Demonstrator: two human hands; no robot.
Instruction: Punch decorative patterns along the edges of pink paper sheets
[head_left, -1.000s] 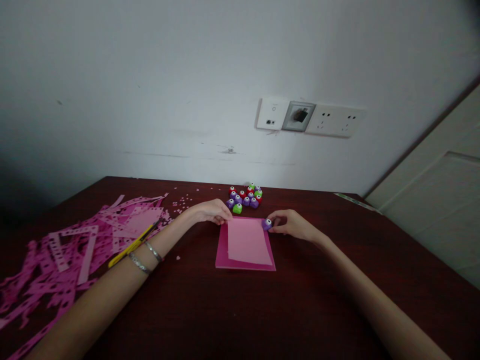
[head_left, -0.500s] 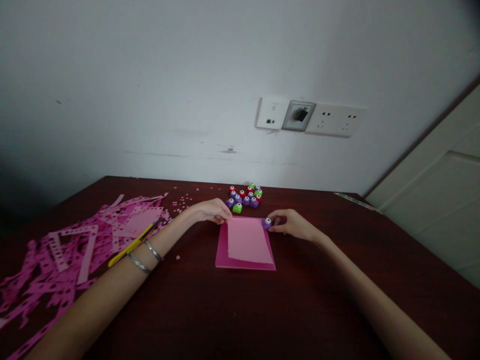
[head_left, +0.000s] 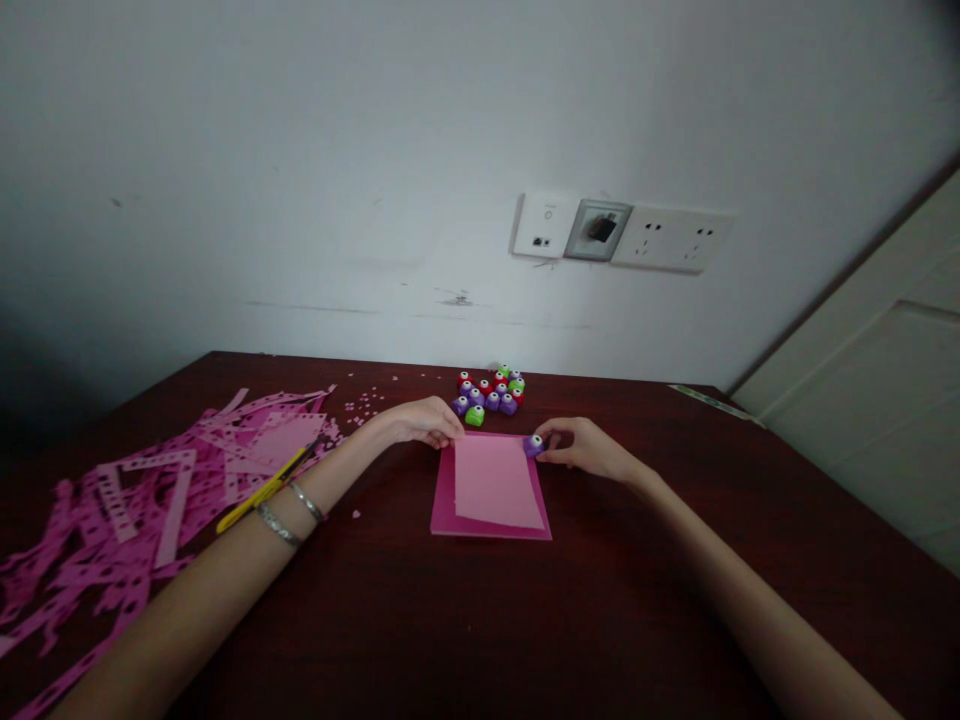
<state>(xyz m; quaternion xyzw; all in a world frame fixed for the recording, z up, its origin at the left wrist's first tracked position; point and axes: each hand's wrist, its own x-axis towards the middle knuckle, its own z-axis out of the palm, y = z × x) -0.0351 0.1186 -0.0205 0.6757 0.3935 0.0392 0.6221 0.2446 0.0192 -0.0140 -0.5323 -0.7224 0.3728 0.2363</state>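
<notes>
A light pink sheet of paper (head_left: 498,485) lies on a darker pink sheet or board (head_left: 443,505) in the middle of the table. My left hand (head_left: 429,422) pinches the light paper at its top left corner. My right hand (head_left: 589,448) has thumb and fingers closed on a small purple craft punch (head_left: 533,446), which sits at the paper's top right corner. Whether the paper's edge is inside the punch is too small to tell. Just beyond the paper is a cluster of purple, red and green craft punches (head_left: 492,401).
Punched pink paper strips (head_left: 180,490) are heaped on the left of the dark red table (head_left: 480,620). A yellow utility knife (head_left: 262,490) lies against them near my left forearm. Tiny paper cut-outs (head_left: 364,405) are scattered behind. A ruler-like strip (head_left: 714,402) lies at the back right.
The light pink paper has shifted very slightly to the left at its lower edge. Both hands and the purple punch stay practically where they were.
</notes>
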